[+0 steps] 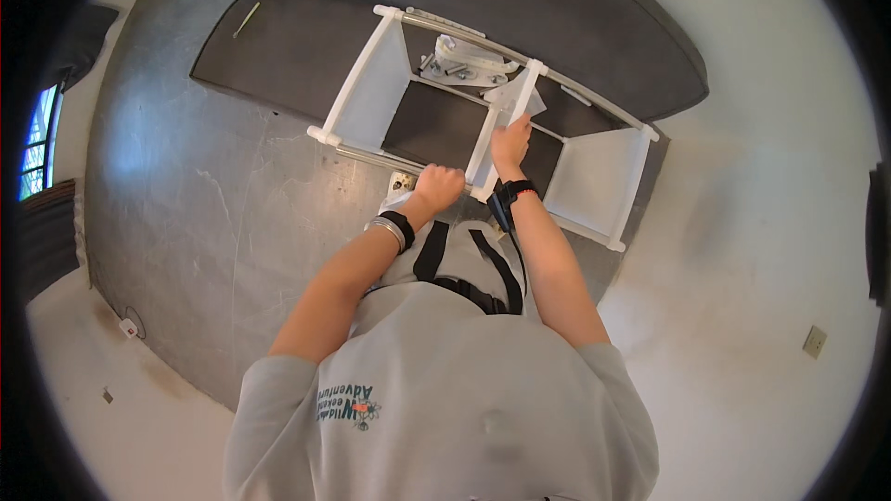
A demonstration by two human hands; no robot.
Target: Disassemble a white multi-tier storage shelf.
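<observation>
White-panel, silver-tube rack (484, 144) spans the front edge of the dark-grey upholstered couch (278, 42), far side by the backrest, R end nr white wall (742, 204). Grey marbled floor (195, 158) stretches off to L. Sm. green/orange lettering on pale-grey shirt (483, 353), upside down. Rack: 3 white panels, shiny tubes betw. L hand (440, 188) curls round near-side silver tube (371, 158); R hand (511, 145) grips white mid panel (526, 91).
</observation>
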